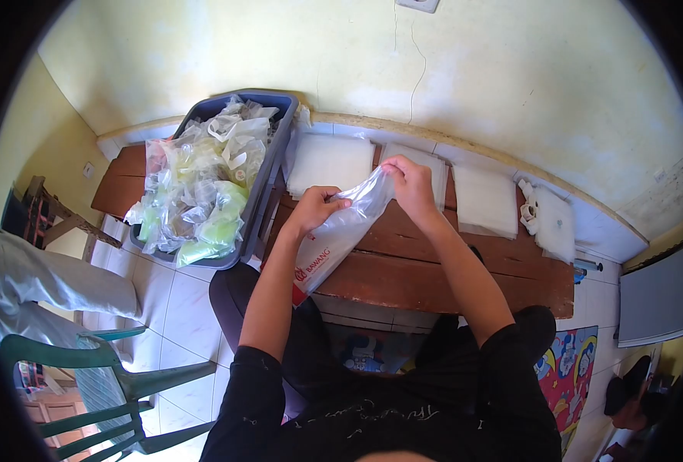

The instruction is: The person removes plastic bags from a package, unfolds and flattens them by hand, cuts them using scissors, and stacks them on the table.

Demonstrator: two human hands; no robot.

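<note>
A clear plastic bag (340,240) with red "BAWANG" print is stretched between my hands over the brown wooden bench. My left hand (318,208) pinches its upper left edge between thumb and fingers. On the other side, my right hand (410,185) grips the top right corner, raised a little higher. The bag's printed lower end hangs toward my lap near the bench's front edge. Behind my hands lie a stack of flat plastic bags (330,163) and another stack (440,174), partly hidden by my right hand.
A grey tub (280,102) heaped with crumpled plastic bags (203,181) stands at the left. Further stacks of flat bags (486,200) lie on the wooden bench (387,273) to the right. A green plastic chair (137,385) is at lower left, and a colourful mat (568,369) at right.
</note>
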